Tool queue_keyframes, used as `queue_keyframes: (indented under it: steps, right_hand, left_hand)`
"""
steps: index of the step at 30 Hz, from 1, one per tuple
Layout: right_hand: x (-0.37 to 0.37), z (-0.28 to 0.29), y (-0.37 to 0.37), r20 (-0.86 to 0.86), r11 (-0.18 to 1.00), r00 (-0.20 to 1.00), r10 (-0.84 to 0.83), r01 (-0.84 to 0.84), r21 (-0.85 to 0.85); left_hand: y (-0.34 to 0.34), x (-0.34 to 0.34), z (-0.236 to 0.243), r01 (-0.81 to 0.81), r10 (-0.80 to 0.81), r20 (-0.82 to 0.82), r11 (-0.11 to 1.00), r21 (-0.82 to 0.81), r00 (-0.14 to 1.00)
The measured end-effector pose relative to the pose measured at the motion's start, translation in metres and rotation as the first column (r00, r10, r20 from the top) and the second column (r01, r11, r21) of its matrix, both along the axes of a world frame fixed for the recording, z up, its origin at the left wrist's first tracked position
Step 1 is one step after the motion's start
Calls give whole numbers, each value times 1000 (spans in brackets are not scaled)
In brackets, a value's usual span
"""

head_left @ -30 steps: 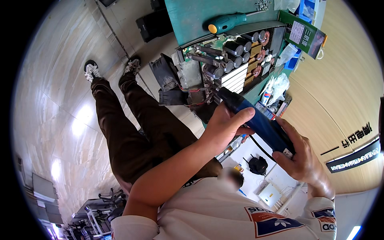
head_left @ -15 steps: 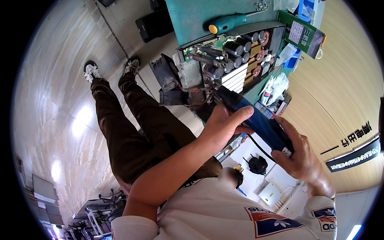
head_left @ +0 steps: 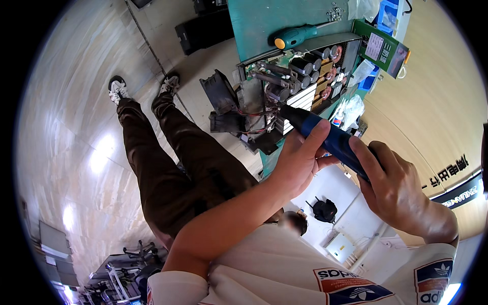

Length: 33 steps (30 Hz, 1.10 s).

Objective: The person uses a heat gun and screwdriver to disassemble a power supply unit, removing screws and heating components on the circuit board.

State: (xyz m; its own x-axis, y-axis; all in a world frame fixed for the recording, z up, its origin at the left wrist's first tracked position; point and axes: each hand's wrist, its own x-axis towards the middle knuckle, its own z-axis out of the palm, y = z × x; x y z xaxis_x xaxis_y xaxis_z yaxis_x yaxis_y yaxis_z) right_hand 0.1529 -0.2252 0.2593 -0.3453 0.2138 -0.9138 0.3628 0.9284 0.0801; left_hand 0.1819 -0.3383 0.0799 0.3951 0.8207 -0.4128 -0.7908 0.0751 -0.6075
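My left hand (head_left: 303, 158) is closed round the front half of a dark blue electric screwdriver (head_left: 333, 142), its thumb lying along the top. My right hand (head_left: 392, 184) grips the rear end of the same tool and hides that end. The black nose of the screwdriver points down toward an opened electronics unit (head_left: 300, 76) with black capacitors, copper coils and white fins. The nose is by the unit's near edge, close to red and black wires (head_left: 257, 113); whether its bit touches anything cannot be seen.
Two black fans (head_left: 218, 92) hang off the unit's left side. On the green bench mat (head_left: 254, 20) lie a teal-handled screwdriver (head_left: 295, 36) and a pile of small screws (head_left: 335, 12). A green box (head_left: 381, 48), plastic bags (head_left: 353, 109) and blue bins (head_left: 387, 12) stand along the right.
My right hand has turned over the tool's rear end and wrapped further round it. The tool lies at a flatter slant, and its cord has dropped out of sight. The view has shifted slightly.
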Motion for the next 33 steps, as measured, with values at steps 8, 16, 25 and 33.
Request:
queue_keyframes:
  steps: [8, 16, 25, 33]
  right_hand:
    - [5, 2, -14, 4, 995, 995, -100, 100, -13]
    - [9, 3, -21, -9, 985, 985, -170, 171, 5]
    - [34, 5, -37, -135, 930, 925, -355, 364, 48]
    - [39, 6, -51, -58, 848, 863, -502, 505, 163]
  left_hand:
    - [-8, 0, -6, 39, -34, -79, 998, 54, 996]
    - [-11, -4, -6, 65, -59, -101, 996, 57, 993]
    - [-13, 2, -7, 127, -114, -191, 990, 53, 975]
    - [-14, 8, -6, 159, -147, -248, 987, 32, 958]
